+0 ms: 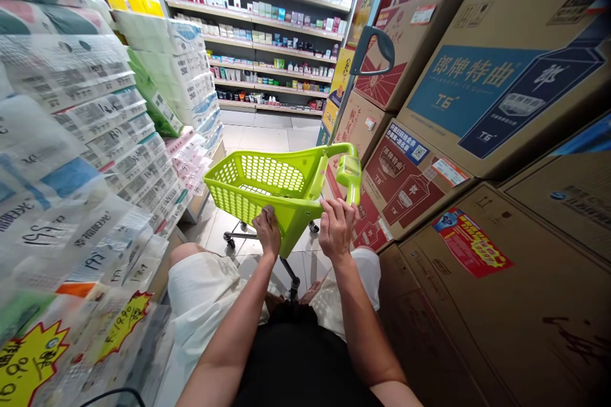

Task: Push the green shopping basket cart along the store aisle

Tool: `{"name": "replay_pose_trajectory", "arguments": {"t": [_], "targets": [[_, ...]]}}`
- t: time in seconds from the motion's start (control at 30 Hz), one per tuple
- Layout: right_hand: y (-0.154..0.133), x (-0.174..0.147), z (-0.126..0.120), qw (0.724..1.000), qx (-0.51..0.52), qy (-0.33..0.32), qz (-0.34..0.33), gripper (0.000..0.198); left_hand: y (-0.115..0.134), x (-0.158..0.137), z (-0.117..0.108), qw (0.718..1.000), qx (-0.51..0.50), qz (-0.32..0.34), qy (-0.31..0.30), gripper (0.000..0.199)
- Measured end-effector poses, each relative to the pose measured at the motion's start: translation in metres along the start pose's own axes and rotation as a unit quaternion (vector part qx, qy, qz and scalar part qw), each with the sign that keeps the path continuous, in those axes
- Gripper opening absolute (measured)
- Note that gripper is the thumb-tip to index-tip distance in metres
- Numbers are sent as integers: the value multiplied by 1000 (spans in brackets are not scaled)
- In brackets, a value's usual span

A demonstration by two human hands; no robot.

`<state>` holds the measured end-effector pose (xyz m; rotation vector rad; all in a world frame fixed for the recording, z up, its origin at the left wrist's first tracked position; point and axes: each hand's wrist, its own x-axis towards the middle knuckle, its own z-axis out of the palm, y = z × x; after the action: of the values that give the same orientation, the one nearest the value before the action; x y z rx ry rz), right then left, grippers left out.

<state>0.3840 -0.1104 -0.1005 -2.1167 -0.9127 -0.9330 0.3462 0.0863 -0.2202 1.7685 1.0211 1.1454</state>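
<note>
A lime-green shopping cart (291, 224) stands right in front of me, turned so that its handle (352, 172) lies to the right. Its basket has perforated walls, and little of the bottom shows. My left hand (267, 229) is closed at the near side wall of the basket, knuckles up, with the fingertips hidden. At the near end of the handle, my right hand (337, 227) has its fingers curled around the green bar. Dark caster wheels (230, 240) carry the cart on the tiled floor.
Packs of tissue paper (95, 63) are piled high on the left. Large cardboard boxes (477, 76) are stacked close on the right, with a dark looped handle (377, 51) upright beside them. Shelves (258, 44) of small packaged goods cross the far end of the aisle.
</note>
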Motion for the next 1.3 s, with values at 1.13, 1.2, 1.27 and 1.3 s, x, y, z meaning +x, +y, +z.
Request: {"name": "replay_pose_trajectory", "arguments": {"t": [1.13,1.2,1.27,1.3], "targets": [[10,2,-2,999,41,-23,-5,39,10,-26,14,981,-74,150,-100,8],[12,3,-2,998,44,-33,-10,39,6,-33,16,983,-71,130,-106,6],[14,4,-2,998,37,-42,-9,40,12,-34,19,985,-74,121,-101,7],[15,5,-2,998,33,-45,-9,41,19,-32,21,983,-85,129,-97,7]]}}
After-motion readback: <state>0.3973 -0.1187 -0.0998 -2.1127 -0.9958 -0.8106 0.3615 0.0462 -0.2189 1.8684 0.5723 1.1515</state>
